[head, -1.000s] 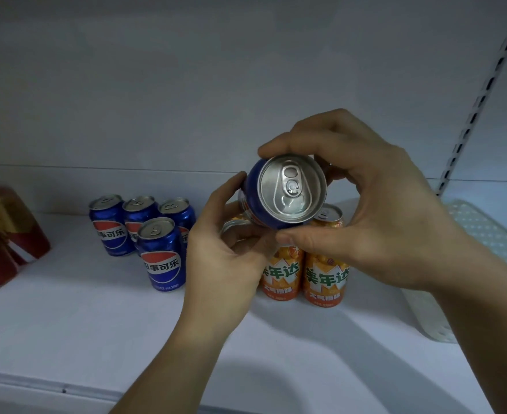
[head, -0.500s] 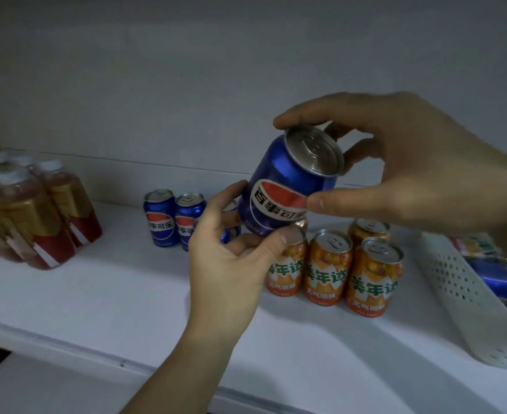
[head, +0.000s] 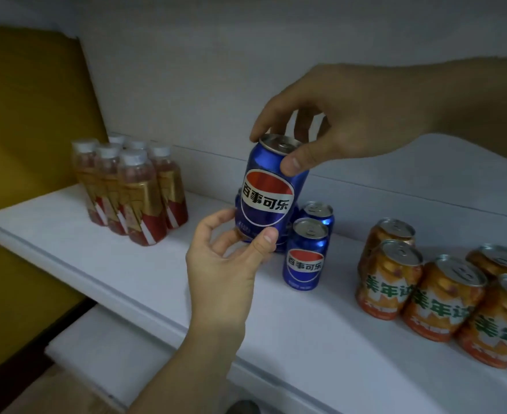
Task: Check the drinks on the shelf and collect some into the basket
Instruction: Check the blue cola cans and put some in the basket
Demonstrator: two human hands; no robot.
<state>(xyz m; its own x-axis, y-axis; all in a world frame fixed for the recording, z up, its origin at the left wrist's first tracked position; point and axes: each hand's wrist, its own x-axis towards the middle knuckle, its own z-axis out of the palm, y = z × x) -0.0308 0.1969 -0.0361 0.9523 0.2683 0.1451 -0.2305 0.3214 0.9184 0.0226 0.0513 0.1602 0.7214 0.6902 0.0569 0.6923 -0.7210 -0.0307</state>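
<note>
Partly hidden: blue cans (head: 306,252) behind the held can (head: 268,195); orange cans (head: 443,297) cut off at right.
Grip: right hand (head: 345,118) clamped on rim, left hand (head: 225,261) pinching base.
Held can: upright, above shelf (head: 82,252).
Far left: bottles (head: 130,189).

White shelf (head: 67,258), running from 9 o'clock to 4 o'clock. Resting on it: cluster of clear bottles (head: 133,189) with white caps and red-gold labels, at 10 o'clock; group of blue cola cans (head: 306,252), upright, near centre, some partly hidden; group of orange soda cans (head: 443,297), upright and touching one another, at 3 to 4 o'clock.
</note>
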